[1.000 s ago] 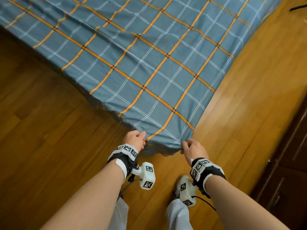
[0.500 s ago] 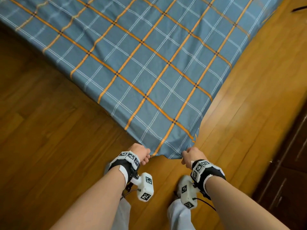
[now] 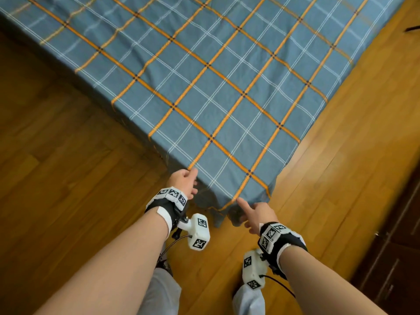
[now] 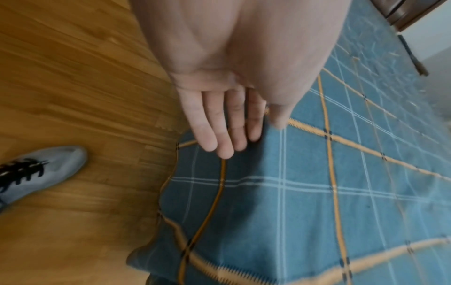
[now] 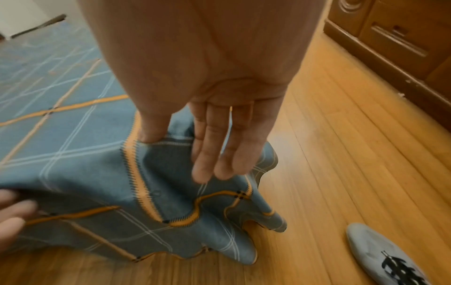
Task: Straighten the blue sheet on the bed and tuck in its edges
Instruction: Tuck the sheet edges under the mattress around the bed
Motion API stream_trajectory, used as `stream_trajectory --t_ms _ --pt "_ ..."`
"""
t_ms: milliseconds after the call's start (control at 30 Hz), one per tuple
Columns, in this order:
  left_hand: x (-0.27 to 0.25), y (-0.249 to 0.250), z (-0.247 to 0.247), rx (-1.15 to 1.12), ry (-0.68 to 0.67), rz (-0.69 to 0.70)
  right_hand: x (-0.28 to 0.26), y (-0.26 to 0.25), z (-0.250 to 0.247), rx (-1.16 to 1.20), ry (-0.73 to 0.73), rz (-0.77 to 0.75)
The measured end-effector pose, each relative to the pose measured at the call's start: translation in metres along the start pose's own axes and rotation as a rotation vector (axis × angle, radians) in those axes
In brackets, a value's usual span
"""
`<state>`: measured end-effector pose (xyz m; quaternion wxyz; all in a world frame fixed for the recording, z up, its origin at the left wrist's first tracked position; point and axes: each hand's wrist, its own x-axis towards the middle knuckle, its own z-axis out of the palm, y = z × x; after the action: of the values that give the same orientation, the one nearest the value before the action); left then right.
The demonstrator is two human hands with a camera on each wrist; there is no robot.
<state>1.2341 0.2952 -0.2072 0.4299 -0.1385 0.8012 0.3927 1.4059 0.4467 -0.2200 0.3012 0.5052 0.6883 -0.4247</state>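
The blue plaid sheet [image 3: 227, 98] lies flat on the bed, and its near corner hangs in folds over the bed's corner down to the floor [image 5: 219, 231]. My left hand [image 3: 193, 181] is at the left side of that corner, fingers [image 4: 219, 135] straight against the hanging cloth [image 4: 317, 202] and thumb at the top edge. My right hand [image 3: 245, 214] is at the corner's right side. Its thumb touches the sheet's top fold in the right wrist view and its straight fingers [image 5: 214, 154] hang over the drooping corner. Neither hand grips anything.
Wooden floor [image 3: 68, 178] surrounds the bed corner on both sides. A dark wooden cabinet [image 3: 400, 235] stands along the right. My grey shoes [image 4: 41, 169] [image 5: 380, 250] are on the floor close to the hanging cloth.
Both hands held the sheet's corner edge and pulled it toward me. They have now let go, their fingers are straight, and the corner has dropped over the bed's corner.
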Motion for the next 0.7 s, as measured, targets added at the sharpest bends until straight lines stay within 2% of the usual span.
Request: stream_trajectory --t_ms 67,133,200,300,500,600,700 --pt "0.006 0.0 0.0 0.089 -0.008 0.035 -0.001 0.0 0.001 0.067 -0.002 -0.012" --pt "-0.006 -0.001 -0.002 0.213 -0.053 0.024 -0.012 0.001 -0.001 0.036 -0.033 -0.005" --pt "-0.028 0.001 -0.017 0.27 -0.075 0.012 -0.032 -0.006 -0.01 -0.086 -0.102 0.028" --pt "-0.071 0.013 -0.069 0.22 -0.032 -0.05 -0.074 -0.039 -0.036 -0.36 -0.139 -0.009" --pt "-0.138 0.091 -0.199 0.273 0.118 0.04 -0.174 -0.181 -0.108 -0.454 0.03 -0.214" --pt "-0.162 0.139 -0.265 0.255 0.219 0.151 -0.219 -0.256 -0.123 -0.439 0.107 -0.353" --pt "-0.2 0.181 -0.338 0.266 0.259 0.229 -0.271 -0.325 -0.125 -0.423 0.157 -0.452"
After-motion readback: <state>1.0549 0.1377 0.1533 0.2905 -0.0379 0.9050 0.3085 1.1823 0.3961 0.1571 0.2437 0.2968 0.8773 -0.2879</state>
